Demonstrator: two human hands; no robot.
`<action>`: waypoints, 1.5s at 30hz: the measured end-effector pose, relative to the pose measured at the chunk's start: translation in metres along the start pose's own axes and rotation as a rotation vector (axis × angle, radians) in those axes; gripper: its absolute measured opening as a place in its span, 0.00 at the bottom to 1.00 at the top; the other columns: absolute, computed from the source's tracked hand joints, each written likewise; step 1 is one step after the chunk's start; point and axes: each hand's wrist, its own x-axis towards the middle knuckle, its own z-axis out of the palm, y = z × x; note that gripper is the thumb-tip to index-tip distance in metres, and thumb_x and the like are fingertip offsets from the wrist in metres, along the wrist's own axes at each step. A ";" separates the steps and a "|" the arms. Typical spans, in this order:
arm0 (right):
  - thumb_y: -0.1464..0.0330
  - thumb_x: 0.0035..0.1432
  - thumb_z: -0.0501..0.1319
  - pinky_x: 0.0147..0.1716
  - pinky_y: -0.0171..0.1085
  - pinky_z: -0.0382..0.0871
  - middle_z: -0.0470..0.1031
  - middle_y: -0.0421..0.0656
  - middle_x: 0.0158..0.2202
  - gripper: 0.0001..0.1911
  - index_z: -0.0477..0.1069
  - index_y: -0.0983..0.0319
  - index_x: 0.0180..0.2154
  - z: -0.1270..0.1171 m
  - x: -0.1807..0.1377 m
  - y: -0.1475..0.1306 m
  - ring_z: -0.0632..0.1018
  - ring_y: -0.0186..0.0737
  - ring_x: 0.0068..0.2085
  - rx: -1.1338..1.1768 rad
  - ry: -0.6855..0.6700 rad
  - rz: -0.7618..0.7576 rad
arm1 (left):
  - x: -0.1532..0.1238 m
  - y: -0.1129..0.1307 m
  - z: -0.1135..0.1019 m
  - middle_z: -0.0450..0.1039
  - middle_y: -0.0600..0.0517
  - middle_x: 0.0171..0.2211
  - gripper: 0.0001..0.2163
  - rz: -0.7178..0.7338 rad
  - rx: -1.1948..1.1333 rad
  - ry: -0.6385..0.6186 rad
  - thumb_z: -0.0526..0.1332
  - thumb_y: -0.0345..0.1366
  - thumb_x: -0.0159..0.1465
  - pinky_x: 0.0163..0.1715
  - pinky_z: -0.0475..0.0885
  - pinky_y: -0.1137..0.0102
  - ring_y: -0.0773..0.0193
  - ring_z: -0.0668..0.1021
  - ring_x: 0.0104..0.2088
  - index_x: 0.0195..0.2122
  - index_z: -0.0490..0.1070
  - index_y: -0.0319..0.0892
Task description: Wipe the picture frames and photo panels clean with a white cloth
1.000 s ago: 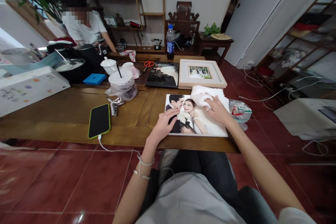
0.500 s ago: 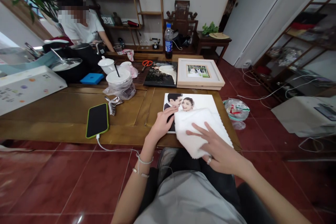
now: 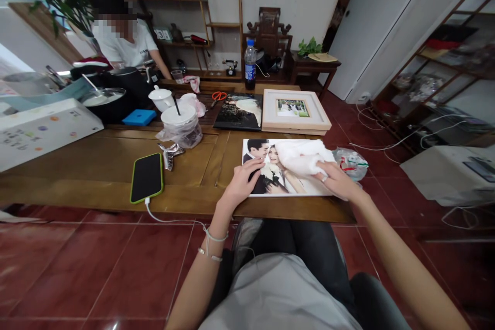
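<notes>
A wedding photo panel [image 3: 278,183] lies flat near the front edge of the table, showing a couple on a white background. My left hand [image 3: 244,179] rests on its left part with the fingers stretched out. On the upper right of the panel is a bunched white cloth [image 3: 305,154]. My right hand [image 3: 335,179] grips the cloth at its near right side, fingers partly hidden by it. Behind the panel lie a dark photo panel [image 3: 240,112] and a light wooden picture frame [image 3: 296,125].
A charging phone [image 3: 147,178], a bagged cup [image 3: 181,121] and a white box [image 3: 46,131] stand on the left of the table. Orange-handled scissors [image 3: 218,96] and a bottle [image 3: 250,64] are farther back. A person [image 3: 129,46] sits at the far left.
My right hand has swept the cloth up and away, from the panel's lower right to its upper right. More of the photo shows. The left hand has stayed on the panel.
</notes>
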 end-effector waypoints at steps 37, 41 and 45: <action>0.61 0.56 0.51 0.53 0.54 0.61 0.76 0.46 0.47 0.17 0.73 0.59 0.41 -0.014 0.009 0.010 0.71 0.57 0.52 0.128 -0.003 0.129 | 0.001 0.004 -0.004 0.72 0.46 0.53 0.13 0.010 -0.023 -0.001 0.54 0.31 0.65 0.57 0.63 0.56 0.57 0.70 0.57 0.48 0.72 0.45; 0.66 0.58 0.49 0.57 0.56 0.55 0.76 0.46 0.46 0.14 0.72 0.59 0.38 -0.004 0.050 -0.001 0.72 0.53 0.51 0.069 0.055 0.004 | 0.000 0.004 -0.004 0.72 0.46 0.52 0.13 0.011 -0.029 0.001 0.54 0.31 0.66 0.57 0.63 0.56 0.57 0.70 0.57 0.48 0.72 0.45; 0.71 0.55 0.51 0.61 0.63 0.39 0.69 0.49 0.55 0.14 0.72 0.61 0.40 0.015 0.061 -0.014 0.62 0.52 0.61 -0.019 0.114 -0.067 | 0.000 0.005 -0.005 0.72 0.47 0.52 0.13 0.015 -0.025 0.006 0.53 0.32 0.66 0.57 0.63 0.56 0.57 0.70 0.57 0.48 0.72 0.45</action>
